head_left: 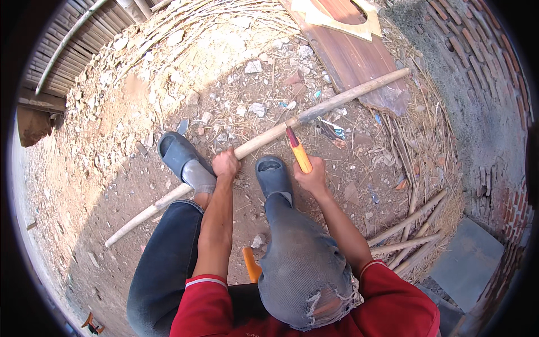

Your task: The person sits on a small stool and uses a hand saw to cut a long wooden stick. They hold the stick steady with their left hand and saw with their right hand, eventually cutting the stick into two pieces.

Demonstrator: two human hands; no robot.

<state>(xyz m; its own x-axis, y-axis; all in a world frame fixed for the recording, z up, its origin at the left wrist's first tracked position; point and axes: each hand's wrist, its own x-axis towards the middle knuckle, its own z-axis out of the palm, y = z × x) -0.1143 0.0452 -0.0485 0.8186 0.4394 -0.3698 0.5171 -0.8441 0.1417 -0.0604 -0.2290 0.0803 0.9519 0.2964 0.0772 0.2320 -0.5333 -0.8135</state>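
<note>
A long, pale wooden pole (264, 138) lies slantwise over the ground, from the lower left up to the right. Part of it is darker, just beyond my right hand. My left hand (226, 164) is closed around the pole between my two slippers. In my right hand (310, 175) is a yellow-handled tool (301, 154) with a dark red end, which points at the pole's near side. Whether that end touches the wood I cannot tell, and the tool's exact kind does not show. My left slipper (178, 154) rests close beside the pole, my right slipper (272, 177) nearer to me.
A brown wooden board (351, 53) lies at the far right, under the pole's far end. Thin sticks (412, 236) and a grey slab (467, 261) lie by the brick wall (485, 62). An orange curved piece (251, 264) is beside my right leg. Stones litter the ground.
</note>
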